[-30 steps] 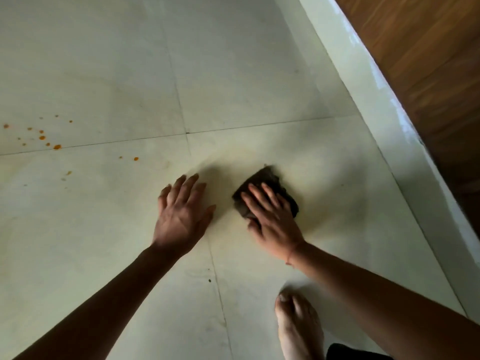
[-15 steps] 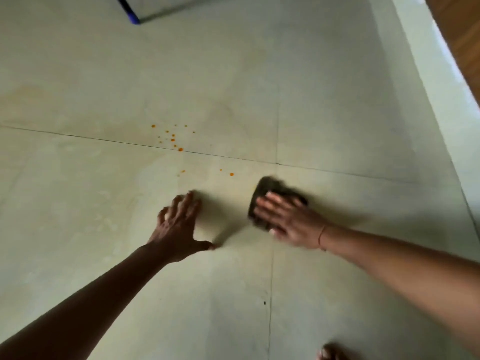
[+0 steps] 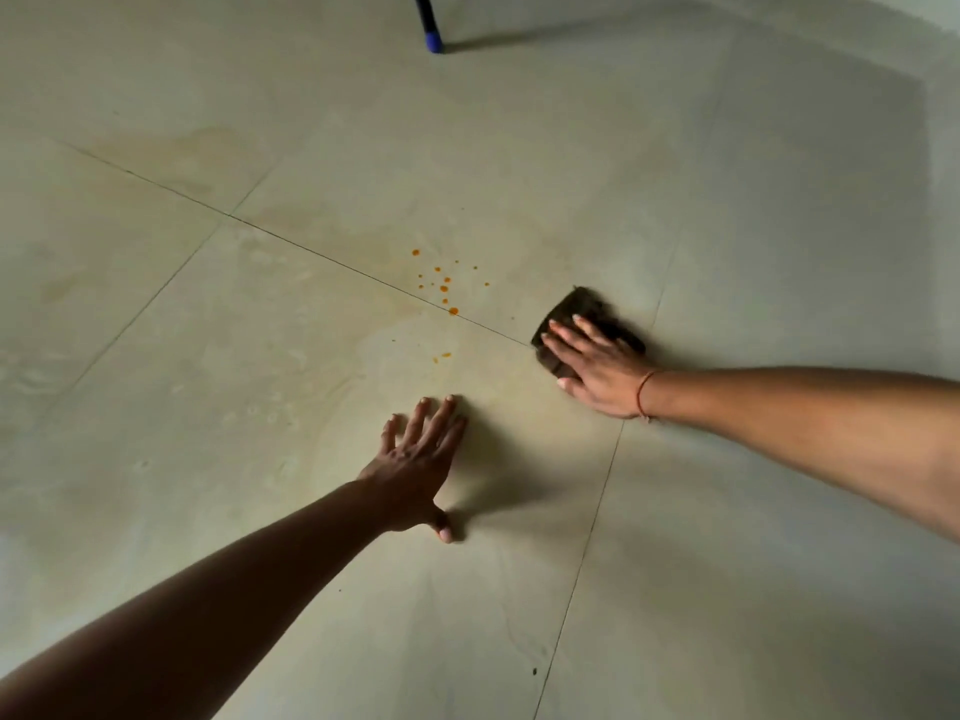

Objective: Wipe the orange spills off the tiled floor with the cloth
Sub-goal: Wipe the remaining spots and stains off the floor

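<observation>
Cloth (image 3: 582,310), dark and crumpled, lies on the tiled floor (image 3: 208,366) under the right hand (image 3: 597,371); the straight fingers press flat on it, not curled. Orange spills (image 3: 444,288): a cluster of small drops left of the cloth and apart from it, along the far side of a grout line, plus two drops on the near side. Left hand (image 3: 415,470) rests palm-down on bare tile, fingers spread, holding nothing. Red thread band (image 3: 641,392) circles the right wrist. Blue-tipped pole end (image 3: 432,41) stands on the floor, well apart from both hands.
</observation>
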Available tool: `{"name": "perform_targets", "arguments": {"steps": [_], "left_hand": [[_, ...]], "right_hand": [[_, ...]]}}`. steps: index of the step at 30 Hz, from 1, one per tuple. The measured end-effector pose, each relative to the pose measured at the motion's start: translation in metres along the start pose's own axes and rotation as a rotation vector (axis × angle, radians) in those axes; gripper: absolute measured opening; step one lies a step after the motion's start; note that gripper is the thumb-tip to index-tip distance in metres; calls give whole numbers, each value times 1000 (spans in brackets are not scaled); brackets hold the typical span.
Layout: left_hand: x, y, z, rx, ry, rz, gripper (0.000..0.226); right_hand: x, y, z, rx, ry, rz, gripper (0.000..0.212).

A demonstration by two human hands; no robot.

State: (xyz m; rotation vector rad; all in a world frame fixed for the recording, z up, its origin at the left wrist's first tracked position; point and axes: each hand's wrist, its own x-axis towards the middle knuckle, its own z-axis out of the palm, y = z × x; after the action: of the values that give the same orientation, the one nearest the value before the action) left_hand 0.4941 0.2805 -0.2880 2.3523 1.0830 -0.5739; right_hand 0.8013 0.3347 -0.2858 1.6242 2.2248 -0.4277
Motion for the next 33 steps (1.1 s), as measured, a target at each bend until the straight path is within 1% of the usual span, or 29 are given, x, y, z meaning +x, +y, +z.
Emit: {"name": "perform_targets", "arguments": {"steps": [2,3,4,5,7,8,9,10,12,13,14,15,17,18,19,20,22,23,24,25,27,28,29,30,31,32,33], "left_hand": [[-1,2,1,-12,0,-13,144],[-1,2,0,-15,9,-27,144],[-1,4,-1,-12,17,-35,144],[-1,4,-2,-8,26,-45,144],[-2,5,0,-21,61,-104,146],[-4,5,2,-48,81,-159,149],[-8,5,5,-95,99,-237,153],[-13,5,9,-154,125,-325,155],[-22,4,17,-268,157,-486,158],[-25,6,17,-303,149,-527,158],[-25,7,17,-321,137,-541,159],[-25,8,16,-331,121,-544,159],[-24,7,10,-346,90,-546,158],[-25,6,6,-351,84,-545,156],[-27,3,2,-359,86,-534,154],[-31,-1,-3,-369,102,-520,151],[-38,-13,-11,-358,165,-503,145],[-40,-19,-15,-337,204,-509,144],[-40,-25,-19,-324,234,-527,143],[-41,-33,-19,-325,253,-556,143],[-37,-49,-19,-344,260,-593,144],[-34,-59,-21,-349,254,-602,144],[-31,-65,-23,-349,251,-604,144],[-26,-71,-27,-341,249,-595,145],[-22,-76,-31,-326,244,-580,146],[-13,-82,-35,-318,237,-562,147],[-5,-87,-41,-311,235,-547,149]], "right_hand": [[-10,-20,13,-28,-19,-288,64],[-9,-25,16,-46,-27,-403,63],[-3,-27,14,-21,-13,-433,61],[7,-29,7,38,24,-366,59],[26,-39,-2,179,141,-67,58],[29,-49,0,209,202,40,58],[26,-63,5,203,249,42,59],[17,-75,14,170,256,-76,60],[-4,-87,33,47,177,-488,62],[-4,-79,34,-18,166,-619,62],[5,-74,26,-49,164,-618,62],[18,-74,17,-28,181,-497,62],[36,-85,1,139,215,-101,62],[37,-97,0,193,230,-7,63],[32,-109,4,200,235,-36,64],[24,-120,12,165,196,-182,64],[9,-119,20,5,47,-613,63],[18,-108,16,-27,40,-703,61],[33,-101,7,-50,60,-651,59],[53,-99,-1,-15,134,-495,58],[74,-104,-13,163,251,-86,58],[75,-115,-13,210,300,-24,58],[71,-126,-7,221,329,-95,57],[61,-135,3,190,304,-268,57],[49,-137,12,128,240,-500,56],[51,-127,14,38,194,-662,57],[66,-114,8,-16,191,-705,57]]}}
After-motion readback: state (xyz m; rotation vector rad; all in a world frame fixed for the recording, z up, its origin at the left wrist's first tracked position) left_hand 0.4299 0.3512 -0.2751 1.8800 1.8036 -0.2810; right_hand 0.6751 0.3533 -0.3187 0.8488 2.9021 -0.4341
